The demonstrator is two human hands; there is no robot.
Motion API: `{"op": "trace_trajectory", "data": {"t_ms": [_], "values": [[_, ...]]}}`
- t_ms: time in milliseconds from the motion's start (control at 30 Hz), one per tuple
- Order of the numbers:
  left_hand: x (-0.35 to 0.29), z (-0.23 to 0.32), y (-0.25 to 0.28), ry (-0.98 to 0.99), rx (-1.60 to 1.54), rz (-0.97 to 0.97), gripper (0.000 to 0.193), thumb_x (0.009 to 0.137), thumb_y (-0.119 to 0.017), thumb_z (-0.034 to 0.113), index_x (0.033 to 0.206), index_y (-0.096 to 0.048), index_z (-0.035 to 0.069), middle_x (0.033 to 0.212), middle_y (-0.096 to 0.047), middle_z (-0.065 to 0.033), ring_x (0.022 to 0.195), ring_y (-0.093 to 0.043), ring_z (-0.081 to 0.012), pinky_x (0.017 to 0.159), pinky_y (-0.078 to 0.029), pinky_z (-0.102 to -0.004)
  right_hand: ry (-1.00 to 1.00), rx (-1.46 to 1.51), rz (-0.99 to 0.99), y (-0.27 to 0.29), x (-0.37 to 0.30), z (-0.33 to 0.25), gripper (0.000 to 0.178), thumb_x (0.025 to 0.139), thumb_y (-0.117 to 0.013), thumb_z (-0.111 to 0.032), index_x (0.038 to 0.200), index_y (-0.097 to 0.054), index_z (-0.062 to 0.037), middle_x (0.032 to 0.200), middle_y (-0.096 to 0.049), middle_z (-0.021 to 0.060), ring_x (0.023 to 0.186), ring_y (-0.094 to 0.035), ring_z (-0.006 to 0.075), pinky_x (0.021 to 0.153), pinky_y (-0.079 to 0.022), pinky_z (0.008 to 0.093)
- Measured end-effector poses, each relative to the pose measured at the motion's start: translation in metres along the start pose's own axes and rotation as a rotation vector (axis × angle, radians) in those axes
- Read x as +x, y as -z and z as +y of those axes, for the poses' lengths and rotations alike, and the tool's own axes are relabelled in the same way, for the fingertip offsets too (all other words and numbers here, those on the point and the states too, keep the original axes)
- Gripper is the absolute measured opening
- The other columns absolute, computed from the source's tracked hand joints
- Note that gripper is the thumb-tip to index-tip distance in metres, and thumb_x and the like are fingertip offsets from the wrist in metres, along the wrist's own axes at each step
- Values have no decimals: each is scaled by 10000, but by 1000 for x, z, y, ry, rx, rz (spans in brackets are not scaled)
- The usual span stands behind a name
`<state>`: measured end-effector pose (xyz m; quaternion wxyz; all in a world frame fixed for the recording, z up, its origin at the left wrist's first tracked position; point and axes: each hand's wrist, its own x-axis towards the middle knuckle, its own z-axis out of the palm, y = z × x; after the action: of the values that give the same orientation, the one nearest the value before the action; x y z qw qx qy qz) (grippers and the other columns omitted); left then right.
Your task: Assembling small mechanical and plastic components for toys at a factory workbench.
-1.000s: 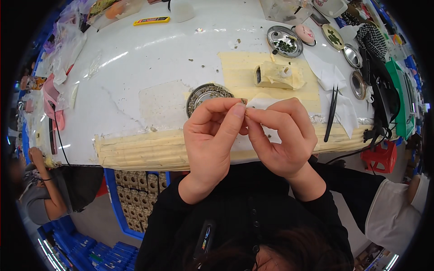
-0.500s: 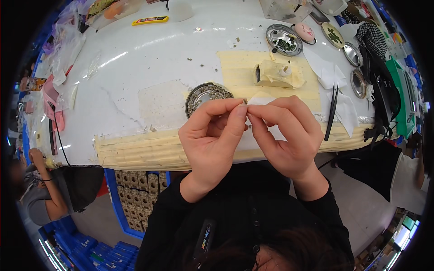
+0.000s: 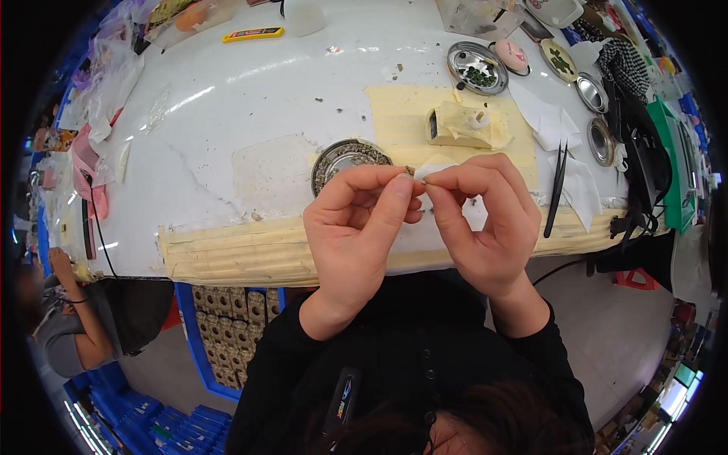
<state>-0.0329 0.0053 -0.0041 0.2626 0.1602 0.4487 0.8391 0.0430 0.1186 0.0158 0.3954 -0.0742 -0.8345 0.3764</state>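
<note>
My left hand pinches a small brownish-grey piece between thumb and forefinger, its top showing above the fingertips. Close beside it, the thumb and forefinger of my right hand are pressed together; a tiny bit at their tips is too small to name. Both hands are held over the near edge of the table. Just behind my left hand stands a round metal dish with many small grey-brown pieces in it. A tape-wrapped block with a pale peg on top sits beyond my right hand.
Black tweezers lie on white paper at the right. Behind are a metal dish of dark green bits, a pink egg-shaped thing and a yellow-cased tool. Below left is a blue crate of patterned blocks. Another person's arm shows far left.
My right fingertips have moved slightly right, away from my left ones, opening a small gap. My left hand keeps its pinch. A person at the far right has mostly gone from view.
</note>
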Motion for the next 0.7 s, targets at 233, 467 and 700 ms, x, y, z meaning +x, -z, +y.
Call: {"op": "trace_trajectory", "data": {"t_ms": [233,467,700], "values": [[-3,1,0,35,-12,-38,110,868,-605,3,971,-600,-36,884,-672,-113,755,-635,-104,678,-535,-224,-22,33,33,-1,1,2,146,733,-696,58,855,-636,6,781,-580,61,604,-565,111,506,-474,212],[-3,-1,1,2,9,-58,97,865,-605,-6,956,-603,-41,885,-674,-119,772,-641,-106,675,-537,-222,-32,35,16,-1,0,1,149,730,-696,63,856,-641,6,782,-582,62,607,-572,111,510,-479,213],[-3,-2,2,14,11,-67,88,863,-604,-8,946,-607,-37,872,-672,-109,759,-635,-98,669,-532,-219,-69,74,26,-4,-2,1,139,730,-693,65,848,-641,12,772,-585,66,602,-572,112,516,-470,218]]}}
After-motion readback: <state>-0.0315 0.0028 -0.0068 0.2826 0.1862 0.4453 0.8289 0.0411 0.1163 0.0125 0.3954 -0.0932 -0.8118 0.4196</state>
